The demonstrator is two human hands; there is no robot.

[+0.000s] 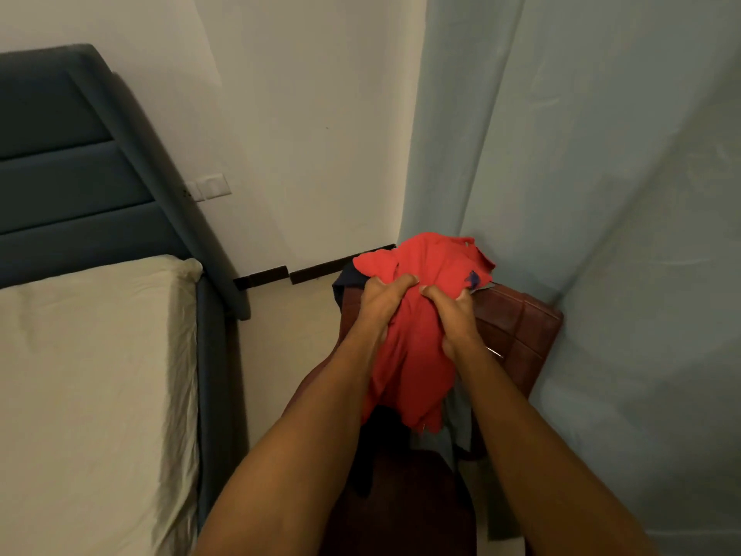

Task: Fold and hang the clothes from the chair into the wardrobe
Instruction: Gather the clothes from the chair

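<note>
A red shirt (417, 347) with a small dark logo hangs bunched in front of the brown chair (517, 327). My left hand (381, 302) grips the cloth near its top on the left side. My right hand (457, 315) grips it just beside, on the right; the two hands nearly touch. A dark garment (381, 443) and a grey one (457, 419) lie over the chair under the shirt, partly hidden. No wardrobe is in view.
A bed with a cream sheet (92, 375) and a dark blue padded headboard (80, 170) fills the left. A pale blue curtain (601, 174) hangs close behind and right of the chair. A strip of floor (288, 335) lies between bed and chair.
</note>
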